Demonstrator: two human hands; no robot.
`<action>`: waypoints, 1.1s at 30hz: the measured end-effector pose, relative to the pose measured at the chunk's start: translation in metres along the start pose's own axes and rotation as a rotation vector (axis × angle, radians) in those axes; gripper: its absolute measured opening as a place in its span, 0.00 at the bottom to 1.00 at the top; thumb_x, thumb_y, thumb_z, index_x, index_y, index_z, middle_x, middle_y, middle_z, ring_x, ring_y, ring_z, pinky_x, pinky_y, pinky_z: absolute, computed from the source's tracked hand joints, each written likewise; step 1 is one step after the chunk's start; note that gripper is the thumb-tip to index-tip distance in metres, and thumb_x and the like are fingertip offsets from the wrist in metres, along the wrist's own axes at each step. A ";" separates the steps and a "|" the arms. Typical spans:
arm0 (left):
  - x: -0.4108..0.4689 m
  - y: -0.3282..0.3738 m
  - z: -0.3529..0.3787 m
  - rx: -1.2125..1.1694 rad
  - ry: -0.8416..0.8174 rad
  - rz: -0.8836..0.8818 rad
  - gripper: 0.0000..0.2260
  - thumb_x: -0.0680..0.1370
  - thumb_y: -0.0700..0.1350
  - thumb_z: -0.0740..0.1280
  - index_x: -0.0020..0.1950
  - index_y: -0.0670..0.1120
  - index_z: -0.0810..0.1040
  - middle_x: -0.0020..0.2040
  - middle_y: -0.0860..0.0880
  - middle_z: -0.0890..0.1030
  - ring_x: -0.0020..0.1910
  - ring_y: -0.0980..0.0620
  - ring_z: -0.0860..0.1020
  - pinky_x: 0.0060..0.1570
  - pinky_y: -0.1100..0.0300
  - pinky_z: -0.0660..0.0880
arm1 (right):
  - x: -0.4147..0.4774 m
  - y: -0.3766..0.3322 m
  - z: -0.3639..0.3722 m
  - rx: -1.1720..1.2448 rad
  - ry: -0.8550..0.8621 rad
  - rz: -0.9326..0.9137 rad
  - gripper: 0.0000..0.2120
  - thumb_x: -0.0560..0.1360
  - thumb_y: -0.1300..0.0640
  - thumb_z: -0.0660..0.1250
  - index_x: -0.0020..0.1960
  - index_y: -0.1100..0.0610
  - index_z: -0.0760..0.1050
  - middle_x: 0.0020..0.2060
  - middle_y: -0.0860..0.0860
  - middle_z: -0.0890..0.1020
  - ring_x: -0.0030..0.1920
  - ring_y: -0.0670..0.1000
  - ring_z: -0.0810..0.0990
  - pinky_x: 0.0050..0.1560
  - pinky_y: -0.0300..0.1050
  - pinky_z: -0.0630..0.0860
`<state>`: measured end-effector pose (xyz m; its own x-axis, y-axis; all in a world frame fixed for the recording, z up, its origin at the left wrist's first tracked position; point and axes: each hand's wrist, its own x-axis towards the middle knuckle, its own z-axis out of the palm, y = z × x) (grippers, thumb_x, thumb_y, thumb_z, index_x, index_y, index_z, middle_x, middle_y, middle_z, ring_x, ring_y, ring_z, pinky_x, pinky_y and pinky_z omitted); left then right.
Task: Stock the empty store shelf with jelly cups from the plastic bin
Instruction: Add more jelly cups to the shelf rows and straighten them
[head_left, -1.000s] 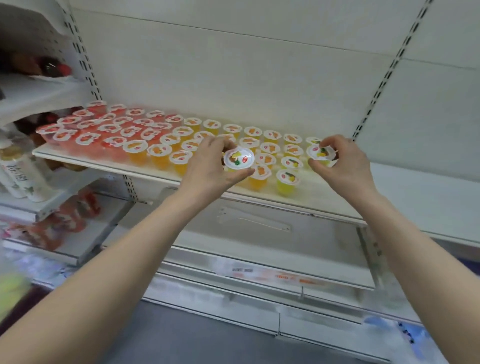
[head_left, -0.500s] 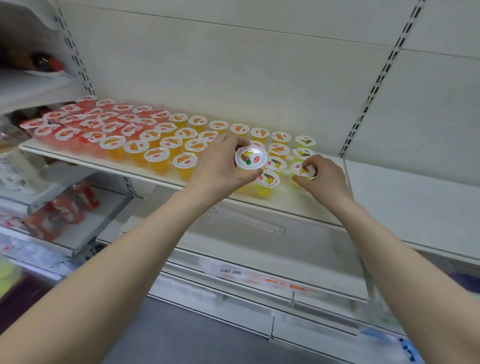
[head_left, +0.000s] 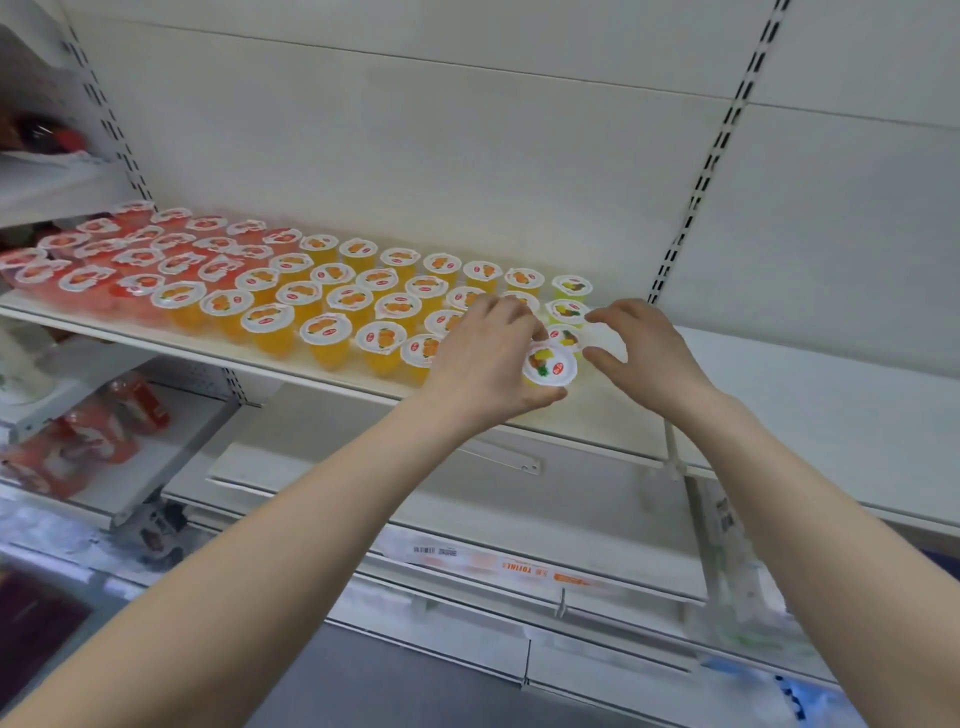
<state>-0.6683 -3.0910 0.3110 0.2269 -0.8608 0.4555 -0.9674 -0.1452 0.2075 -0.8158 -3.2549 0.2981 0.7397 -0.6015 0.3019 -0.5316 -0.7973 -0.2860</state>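
Note:
Rows of jelly cups fill the left part of the white shelf (head_left: 831, 400): red ones (head_left: 98, 260) at the far left, orange ones (head_left: 332, 291) in the middle, a few yellow ones (head_left: 571, 287) at the right end. My left hand (head_left: 483, 358) grips one yellow jelly cup (head_left: 549, 367) at the front of the yellow column, just above the shelf edge. My right hand (head_left: 644, 348) hovers right beside it with fingers spread; a blurred white lid (head_left: 602, 338) shows between its thumb and forefinger. The plastic bin is out of view.
The shelf's right half is bare white board. A slotted upright (head_left: 696, 197) runs up the back wall. Lower shelves at the left carry red packets (head_left: 98, 431). A price rail (head_left: 519, 566) lies below.
My left hand has carried its yellow cup to the right and down to the front of the yellow column. My right hand has opened and come off the cup it set down.

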 end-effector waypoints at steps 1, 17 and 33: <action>0.002 0.003 0.006 0.034 -0.013 0.011 0.27 0.67 0.65 0.70 0.58 0.49 0.77 0.59 0.51 0.75 0.62 0.49 0.67 0.60 0.57 0.66 | -0.001 0.003 -0.002 -0.014 0.007 -0.002 0.19 0.77 0.50 0.67 0.67 0.53 0.73 0.65 0.54 0.73 0.66 0.56 0.69 0.63 0.47 0.66; 0.006 -0.007 0.038 0.191 -0.075 0.011 0.32 0.69 0.71 0.63 0.62 0.48 0.77 0.61 0.49 0.76 0.64 0.46 0.67 0.64 0.53 0.66 | 0.004 0.000 -0.008 -0.120 0.027 -0.044 0.19 0.80 0.50 0.62 0.68 0.57 0.72 0.64 0.54 0.75 0.63 0.57 0.71 0.63 0.49 0.68; -0.077 -0.146 -0.077 0.221 0.074 -0.113 0.20 0.80 0.54 0.62 0.69 0.45 0.73 0.64 0.44 0.76 0.64 0.42 0.71 0.65 0.50 0.65 | 0.029 -0.162 0.022 -0.228 0.087 -0.362 0.21 0.79 0.50 0.64 0.69 0.58 0.71 0.63 0.57 0.76 0.64 0.60 0.73 0.62 0.55 0.68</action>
<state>-0.5357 -2.9658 0.3121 0.3347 -0.7963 0.5039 -0.9347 -0.3484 0.0703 -0.6994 -3.1422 0.3333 0.8626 -0.2758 0.4241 -0.3296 -0.9424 0.0575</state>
